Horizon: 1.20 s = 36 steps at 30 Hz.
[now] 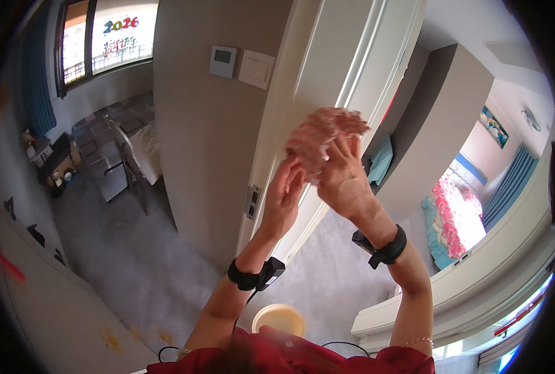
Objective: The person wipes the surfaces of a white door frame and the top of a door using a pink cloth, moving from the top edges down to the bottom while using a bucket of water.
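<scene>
A crumpled reddish-pink cloth [312, 135], blurred by motion, lies between my two hands in front of a white door frame [277, 112]. My right hand [347, 175] is on the cloth's lower right side, its fingers spread and pressed into it. My left hand [284, 196] touches the lower left edge with curved fingers; whether it grips the cloth is not clear. Black straps with small boxes sit on both wrists. Below the left hand's fingers, a metal strike plate [252, 202] is set in the frame.
A yellowish basin [279, 320] stands on the grey floor near my body. A thermostat [223, 61] and a light switch [256, 69] are on the brown wall. Left are a chair [139, 149] and a table; right, through a doorway, is a bed [450, 219].
</scene>
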### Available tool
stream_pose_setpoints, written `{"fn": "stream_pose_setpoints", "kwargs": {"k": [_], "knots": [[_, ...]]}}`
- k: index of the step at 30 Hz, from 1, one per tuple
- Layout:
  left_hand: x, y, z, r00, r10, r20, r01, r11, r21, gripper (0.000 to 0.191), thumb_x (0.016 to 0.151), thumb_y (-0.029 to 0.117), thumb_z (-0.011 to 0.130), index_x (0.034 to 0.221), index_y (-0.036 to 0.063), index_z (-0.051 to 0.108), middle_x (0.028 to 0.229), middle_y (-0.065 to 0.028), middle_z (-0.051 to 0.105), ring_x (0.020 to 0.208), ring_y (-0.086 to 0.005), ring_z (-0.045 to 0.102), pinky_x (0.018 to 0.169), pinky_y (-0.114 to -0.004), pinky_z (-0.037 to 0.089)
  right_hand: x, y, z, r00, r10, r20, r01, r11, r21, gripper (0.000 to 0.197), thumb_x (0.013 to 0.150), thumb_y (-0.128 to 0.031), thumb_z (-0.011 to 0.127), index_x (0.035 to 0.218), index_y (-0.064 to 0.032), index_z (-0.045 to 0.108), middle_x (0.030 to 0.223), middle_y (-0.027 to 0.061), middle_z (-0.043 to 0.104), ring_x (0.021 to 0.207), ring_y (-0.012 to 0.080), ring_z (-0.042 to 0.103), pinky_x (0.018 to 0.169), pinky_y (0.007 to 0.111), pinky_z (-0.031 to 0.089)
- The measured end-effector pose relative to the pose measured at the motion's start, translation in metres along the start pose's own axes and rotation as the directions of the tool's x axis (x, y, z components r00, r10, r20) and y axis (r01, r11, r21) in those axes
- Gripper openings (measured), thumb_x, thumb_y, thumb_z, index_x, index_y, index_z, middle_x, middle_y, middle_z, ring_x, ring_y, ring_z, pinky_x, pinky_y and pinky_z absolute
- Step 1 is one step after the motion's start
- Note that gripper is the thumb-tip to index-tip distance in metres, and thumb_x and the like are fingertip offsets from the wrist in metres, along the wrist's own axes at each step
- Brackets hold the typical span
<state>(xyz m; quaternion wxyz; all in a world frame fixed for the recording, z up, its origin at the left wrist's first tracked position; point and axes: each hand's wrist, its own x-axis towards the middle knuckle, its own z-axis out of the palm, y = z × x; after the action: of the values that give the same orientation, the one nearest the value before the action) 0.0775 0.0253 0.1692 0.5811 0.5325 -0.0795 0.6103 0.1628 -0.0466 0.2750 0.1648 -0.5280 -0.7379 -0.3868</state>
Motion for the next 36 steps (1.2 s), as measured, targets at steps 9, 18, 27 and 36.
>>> {"fn": "stream_pose_setpoints", "kwargs": {"k": [9, 18, 27, 36], "knots": [[0.061, 0.001, -0.053, 0.998, 0.048, -0.037, -0.059, 0.925, -0.374, 0.045, 0.097, 0.022, 0.048, 0.138, 0.0079, 0.035, 0.134, -0.0065, 0.042, 0.125, -0.017, 0.043, 0.103, -0.031, 0.037, 0.045, -0.03, 0.02, 0.963, -0.229, -0.139, 0.255, 0.943, 0.216, 0.042, 0.062, 0.004, 0.066, 0.103, -0.0001, 0.064, 0.103, 0.0135, 0.064, 0.103, 0.0307, 0.058, 0.096, 0.048, 0.038], [0.12, 0.026, -0.069, 0.977, 0.15, -0.148, -0.153, 0.988, -0.008, 0.03, 0.095, 0.015, 0.052, 0.123, 0.0068, 0.047, 0.11, -0.0006, 0.054, 0.099, -0.0113, 0.052, 0.083, -0.029, 0.048, 0.035, -0.023, -0.007, 0.929, 0.143, -0.34, 0.024, 0.896, 0.443, 0.019, 0.061, 0.006, 0.056, 0.076, -0.0012, 0.063, 0.08, 0.0117, 0.064, 0.079, 0.0278, 0.064, 0.07, 0.035, 0.053], [0.137, 0.003, -0.051, 0.734, 0.406, 0.545, -0.664, 0.254, 0.704, 0.053, 0.094, 0.011, 0.048, 0.142, 0.0036, 0.028, 0.143, -0.0155, 0.037, 0.127, -0.0315, 0.041, 0.104, -0.047, 0.032, 0.047, 0.047, 0.035, 0.798, 0.349, -0.491, -0.297, 0.937, 0.183, 0.06, 0.087, 0.001, 0.047, 0.144, -0.0008, 0.026, 0.149, 0.0226, 0.023, 0.14, 0.0378, 0.02, 0.11, 0.044, 0.024], [0.212, 0.041, -0.028, 0.556, 0.481, 0.678, -0.79, 0.051, 0.611, 0.054, 0.087, 0.015, 0.056, 0.136, 0.0021, 0.038, 0.131, -0.0215, 0.047, 0.123, -0.0382, 0.043, 0.103, -0.048, 0.032, 0.064, 0.043, 0.056, 0.709, 0.43, -0.559, -0.35, 0.903, 0.251, 0.067, 0.088, 0.001, 0.045, 0.147, -0.0007, 0.013, 0.152, 0.025, 0.01, 0.14, 0.0408, 0.016, 0.111, 0.045, 0.02]]}}
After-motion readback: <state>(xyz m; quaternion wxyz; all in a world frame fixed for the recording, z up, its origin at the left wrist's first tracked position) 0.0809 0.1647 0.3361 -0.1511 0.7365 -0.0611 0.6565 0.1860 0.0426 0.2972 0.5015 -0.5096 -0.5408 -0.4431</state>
